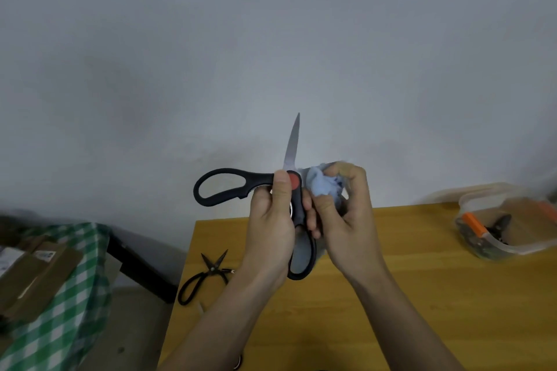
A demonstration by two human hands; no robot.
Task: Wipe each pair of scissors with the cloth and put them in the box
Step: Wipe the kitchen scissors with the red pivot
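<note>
Above table [391,295]: scissors [294,190] betw. hands

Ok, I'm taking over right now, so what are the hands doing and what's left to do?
Left hand: grips the big scissors at the pivot; they are open, one blade pointing up.
Right hand: holds the cloth bunched against the scissors by the pivot.
Small scissors: lying on the table, left side, unwiped as far as I can tell.
Box: far right on the table, with some tools already in it.
Left: finish wiping, put the big scissors in the box, then do the small ones.
</note>
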